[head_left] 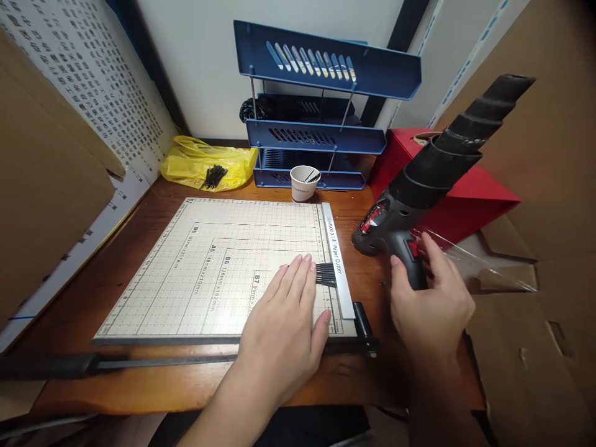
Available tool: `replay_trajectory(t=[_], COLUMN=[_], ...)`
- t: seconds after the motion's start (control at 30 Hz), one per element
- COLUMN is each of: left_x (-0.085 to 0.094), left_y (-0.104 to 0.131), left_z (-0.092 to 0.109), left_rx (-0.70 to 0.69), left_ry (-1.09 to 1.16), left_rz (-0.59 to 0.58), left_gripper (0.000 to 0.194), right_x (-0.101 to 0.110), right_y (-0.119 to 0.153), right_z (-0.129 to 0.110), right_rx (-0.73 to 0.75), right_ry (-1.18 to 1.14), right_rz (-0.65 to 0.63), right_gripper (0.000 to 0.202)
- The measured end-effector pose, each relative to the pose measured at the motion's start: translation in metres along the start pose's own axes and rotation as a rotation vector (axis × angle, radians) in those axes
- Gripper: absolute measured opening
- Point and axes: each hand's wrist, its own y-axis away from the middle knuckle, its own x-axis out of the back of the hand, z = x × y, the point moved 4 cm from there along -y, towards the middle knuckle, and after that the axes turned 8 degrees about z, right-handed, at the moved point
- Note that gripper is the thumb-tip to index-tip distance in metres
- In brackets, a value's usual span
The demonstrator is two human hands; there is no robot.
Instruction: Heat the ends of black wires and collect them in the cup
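Note:
My left hand lies flat, fingers stretched out together, on the printed board of a paper cutter. Under its fingertips is a row of thin black tubes, side by side, their right ends against the white ruler strip; the rest is hidden by the hand. To the right, a black heat gun leans with its stepped nozzle pointing up and right. My right hand is around its handle, thumb on the left and index finger beside the red switch. The other fingers are partly hidden.
A paper cup with black pieces stands behind the cutter. A yellow plastic bag with black pieces lies at the back left, beside a blue tiered tray. A red box is behind the heat gun. The cutter's blade arm runs along the front.

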Motion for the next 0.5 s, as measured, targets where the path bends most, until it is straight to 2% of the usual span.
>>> replay_trajectory(t=[0.13, 0.23, 0.4, 0.5], left_x=[0.001, 0.002, 0.004, 0.004], left_y=[-0.001, -0.002, -0.003, -0.003], left_z=[0.000, 0.001, 0.002, 0.002], left_rx=[-0.025, -0.052, -0.088, -0.093], left_ry=[-0.026, -0.062, -0.101, -0.110], left_rz=[0.023, 0.053, 0.083, 0.090], left_gripper=[0.062, 0.062, 0.061, 0.061], right_x=[-0.003, -0.004, -0.008, -0.009], right_y=[0.006, 0.009, 0.016, 0.017], right_z=[0.002, 0.001, -0.005, -0.006], right_rx=[0.077, 0.083, -0.033, 0.000], right_ry=[0.000, 0.043, 0.203, 0.221], right_rz=[0.018, 0.003, -0.183, -0.218], right_gripper=[0.040, 0.041, 0.061, 0.061])
